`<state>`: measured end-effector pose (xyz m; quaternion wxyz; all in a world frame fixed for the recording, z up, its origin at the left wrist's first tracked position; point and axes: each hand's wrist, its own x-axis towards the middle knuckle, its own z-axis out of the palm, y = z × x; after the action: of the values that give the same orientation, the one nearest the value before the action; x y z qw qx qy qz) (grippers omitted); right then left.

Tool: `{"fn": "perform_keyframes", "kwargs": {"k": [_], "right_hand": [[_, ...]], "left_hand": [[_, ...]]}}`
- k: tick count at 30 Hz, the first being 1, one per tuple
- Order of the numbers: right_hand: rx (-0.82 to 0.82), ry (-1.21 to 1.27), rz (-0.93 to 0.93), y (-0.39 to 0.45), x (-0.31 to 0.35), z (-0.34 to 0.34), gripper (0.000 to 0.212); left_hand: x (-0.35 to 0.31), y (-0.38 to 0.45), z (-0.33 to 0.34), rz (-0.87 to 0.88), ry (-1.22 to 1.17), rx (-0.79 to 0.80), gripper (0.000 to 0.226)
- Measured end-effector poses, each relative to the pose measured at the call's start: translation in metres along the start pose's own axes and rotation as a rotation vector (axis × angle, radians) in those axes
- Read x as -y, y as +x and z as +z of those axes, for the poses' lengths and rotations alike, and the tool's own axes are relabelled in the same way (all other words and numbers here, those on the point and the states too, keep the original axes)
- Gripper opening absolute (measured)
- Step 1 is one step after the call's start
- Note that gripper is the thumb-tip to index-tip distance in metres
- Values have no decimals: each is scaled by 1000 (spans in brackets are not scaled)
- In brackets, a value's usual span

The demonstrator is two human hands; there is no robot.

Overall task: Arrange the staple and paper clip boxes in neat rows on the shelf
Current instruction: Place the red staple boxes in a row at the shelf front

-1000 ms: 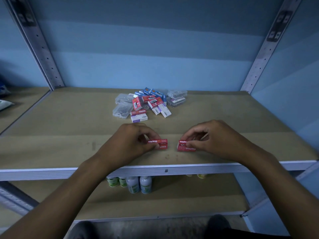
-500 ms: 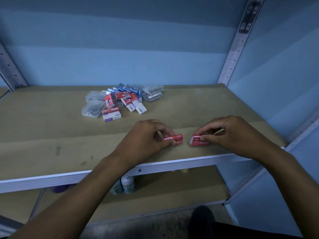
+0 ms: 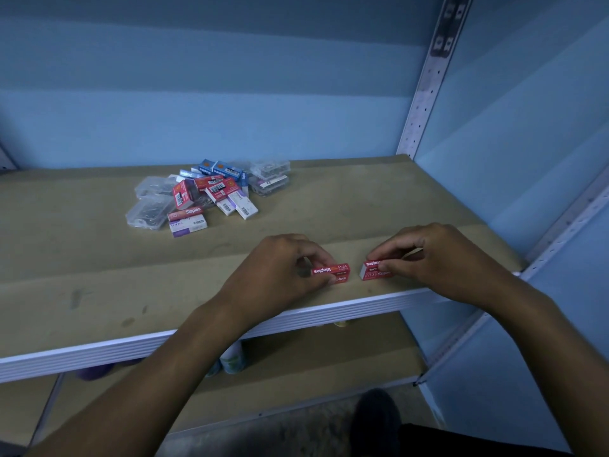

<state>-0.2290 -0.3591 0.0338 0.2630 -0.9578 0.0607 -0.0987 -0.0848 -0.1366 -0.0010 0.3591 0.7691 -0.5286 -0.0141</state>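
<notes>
Pinching one small red staple box in each hand, I have both down on the shelf board (image 3: pixel 99 291) close to its white front edge, low and right of centre in the frame. My left hand (image 3: pixel 280 268) curls thumb and fingers round the left red box (image 3: pixel 331 273), whose "Staples" lettering reads upside down to me. My right hand (image 3: pixel 428 258) grips the right red box (image 3: pixel 374 272) the same way, fingertips over its top. The two boxes lie end to end with a small gap between them, not touching. I judge this to be the start of a row: holding them near the lip gives a straight line to square against, and gripping both at once should let me close the gap evenly.

Below the board, near the bottom centre, a few bottles (image 3: pixel 232 357) stand on the lower shelf, mostly hidden by my left forearm.

Farther back, in the upper left of the frame, the unsorted pile (image 3: pixel 211 192) sits well apart from my hands: red, blue and white boxes tumbled at all angles, some on edge, with clear plastic cases (image 3: pixel 150 211) of what look like paper clips at its left side and more clear cases at its right. Nearly the whole job seems left to do.

Behind it rises the blue back wall, and a perforated metal upright (image 3: pixel 425 94) stands in the upper right.
</notes>
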Motion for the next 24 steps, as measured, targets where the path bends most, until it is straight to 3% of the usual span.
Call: {"fn": "perform_keyframes", "kwargs": {"k": [6,18,24], "right_hand": [[-51,13,6,3,2,1,20],[-78,30,-27,48,45,28,16],[-71,31,-55,81,73,60,18]], "left_hand": [[1,-4,-6,-11,-26,-22,27],[33,-30,-63,-166,27,-197,18],[65,-46,-94,-228,264,-305,12]]}}
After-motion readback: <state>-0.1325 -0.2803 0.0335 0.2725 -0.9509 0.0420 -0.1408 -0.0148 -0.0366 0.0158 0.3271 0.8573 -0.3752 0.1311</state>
